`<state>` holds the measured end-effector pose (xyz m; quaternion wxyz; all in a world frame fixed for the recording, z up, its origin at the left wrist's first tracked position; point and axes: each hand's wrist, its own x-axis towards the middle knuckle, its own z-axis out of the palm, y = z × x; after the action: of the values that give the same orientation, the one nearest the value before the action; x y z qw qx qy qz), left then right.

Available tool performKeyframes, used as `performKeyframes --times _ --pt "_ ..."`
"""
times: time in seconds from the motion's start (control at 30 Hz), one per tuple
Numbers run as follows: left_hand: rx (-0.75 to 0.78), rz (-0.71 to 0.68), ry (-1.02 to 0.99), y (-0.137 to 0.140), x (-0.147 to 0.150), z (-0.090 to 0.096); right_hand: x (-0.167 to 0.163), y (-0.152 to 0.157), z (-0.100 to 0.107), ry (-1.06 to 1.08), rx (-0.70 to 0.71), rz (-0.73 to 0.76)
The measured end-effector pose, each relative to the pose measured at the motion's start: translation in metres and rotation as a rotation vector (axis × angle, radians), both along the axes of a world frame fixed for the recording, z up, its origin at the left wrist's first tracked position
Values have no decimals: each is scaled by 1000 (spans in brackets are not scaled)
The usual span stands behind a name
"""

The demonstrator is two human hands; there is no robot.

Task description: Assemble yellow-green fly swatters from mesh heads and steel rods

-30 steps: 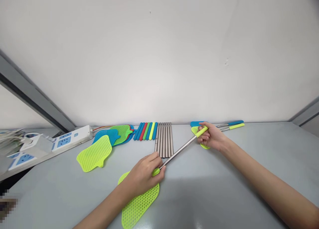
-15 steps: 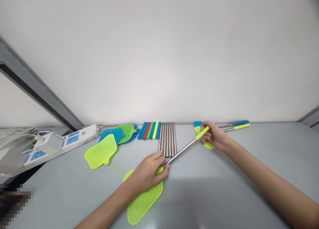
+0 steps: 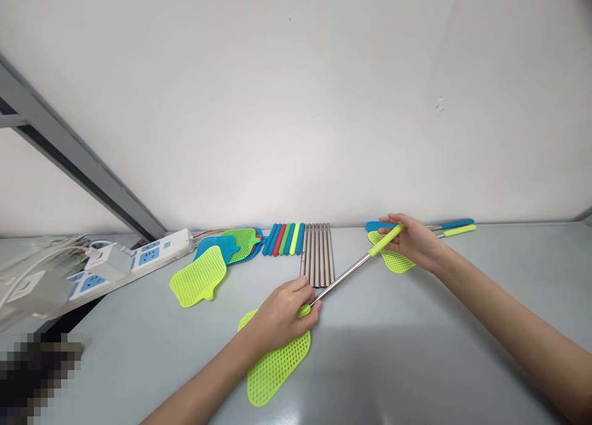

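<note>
A yellow-green fly swatter [image 3: 277, 372] lies slanted across the front of the table, its metal rod [image 3: 345, 276] rising toward the right. My left hand [image 3: 289, 311] is closed around the joint between the perforated head and the rod, covering part of both. At the other end, my right hand [image 3: 409, 240] holds the yellow-green grip [image 3: 386, 240] loosely, with its fingers behind the grip and the grip's end against the hand. Behind my right hand lie a second yellow-green swatter [image 3: 457, 231] and a blue-handled swatter [image 3: 457, 223], partly hidden.
Several metal rods [image 3: 318, 255] lie side by side near the wall, beside a row of coloured grips [image 3: 284, 239]. Loose swatter heads [image 3: 198, 277] overlap to the left. A white power strip [image 3: 160, 252] with plugs and cables runs along the left edge.
The whole view has shifted slightly, moving things to the right. My right hand's fingers look looser and more extended on the grip. My left hand keeps its hold.
</note>
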<state>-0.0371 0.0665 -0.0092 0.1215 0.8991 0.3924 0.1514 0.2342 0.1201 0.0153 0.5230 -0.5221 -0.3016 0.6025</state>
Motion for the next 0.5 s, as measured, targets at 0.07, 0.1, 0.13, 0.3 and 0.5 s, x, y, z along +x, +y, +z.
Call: performKeyframes --times 0.07,0.1,0.13,0.3,0.5 --pt "-1 -11 13 0 0 -1 1 1 0 17 9 -35" --pt "0 -16 18 1 0 0 3 2 0 16 10 -43" --pt "2 -22 19 1 0 0 5 3 1 4 10 -40" --pt "2 -35 18 1 1 2 20 4 13 -220 73 136" --pt "0 -40 20 2 1 2 38 -6 41 -544 146 427"
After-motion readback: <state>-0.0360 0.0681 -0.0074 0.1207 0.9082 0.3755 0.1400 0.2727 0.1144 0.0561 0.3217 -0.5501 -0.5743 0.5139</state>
